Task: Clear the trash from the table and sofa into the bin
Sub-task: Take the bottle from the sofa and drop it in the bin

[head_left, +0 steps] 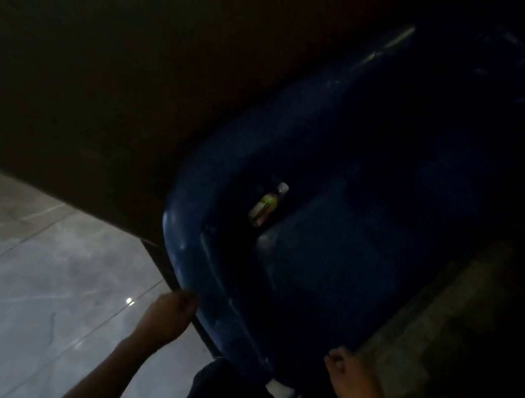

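A large dark blue bin fills the middle of the dim, tilted head view, its mouth facing me. Inside it lies a small bottle with a yellow-green label and a pale cap. My left hand grips the bin's near left rim with curled fingers. My right hand is closed at the bin's near right rim, touching its edge; whether it truly grips the rim is hard to see in the dark.
A broad dark brown surface, perhaps a wall or a piece of furniture, spans the upper left beside the bin. Glossy grey floor tiles lie at lower left. A darker rough floor strip runs at right.
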The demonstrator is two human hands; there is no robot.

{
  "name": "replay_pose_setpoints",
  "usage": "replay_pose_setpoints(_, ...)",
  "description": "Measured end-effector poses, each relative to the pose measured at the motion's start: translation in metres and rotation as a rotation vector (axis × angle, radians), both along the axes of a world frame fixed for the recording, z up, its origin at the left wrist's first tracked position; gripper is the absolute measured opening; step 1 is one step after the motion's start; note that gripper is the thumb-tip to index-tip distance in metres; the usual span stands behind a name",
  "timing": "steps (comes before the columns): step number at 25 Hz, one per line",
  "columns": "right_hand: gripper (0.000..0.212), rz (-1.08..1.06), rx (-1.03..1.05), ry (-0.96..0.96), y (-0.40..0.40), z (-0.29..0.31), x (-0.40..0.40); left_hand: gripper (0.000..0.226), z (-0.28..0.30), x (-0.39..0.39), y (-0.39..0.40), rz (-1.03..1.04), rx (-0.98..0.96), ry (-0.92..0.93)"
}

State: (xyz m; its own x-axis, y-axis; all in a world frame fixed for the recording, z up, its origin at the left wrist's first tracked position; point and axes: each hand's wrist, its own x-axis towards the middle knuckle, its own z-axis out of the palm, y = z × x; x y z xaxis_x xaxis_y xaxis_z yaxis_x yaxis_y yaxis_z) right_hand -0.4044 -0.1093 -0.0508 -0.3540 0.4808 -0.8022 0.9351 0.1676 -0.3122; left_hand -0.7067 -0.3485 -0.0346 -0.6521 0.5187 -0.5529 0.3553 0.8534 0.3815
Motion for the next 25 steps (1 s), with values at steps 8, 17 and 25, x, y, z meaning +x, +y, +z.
replay_pose_setpoints(8,0.018,-0.101,-0.036,-0.115,0.004,-0.013,-0.027,0.063,0.011,-0.156,0.180,-0.267,0.158,0.420)
replay_pose_setpoints(17,0.002,-0.035,-0.100,-0.114,0.039,-0.075,-0.100,0.113,-0.066,-0.233,0.219,-0.579,-0.027,0.695)
replay_pose_setpoints(25,0.028,0.091,-0.110,-0.021,0.111,-0.170,-0.237,0.102,-0.092,-0.238,0.219,-0.546,0.005,0.845)
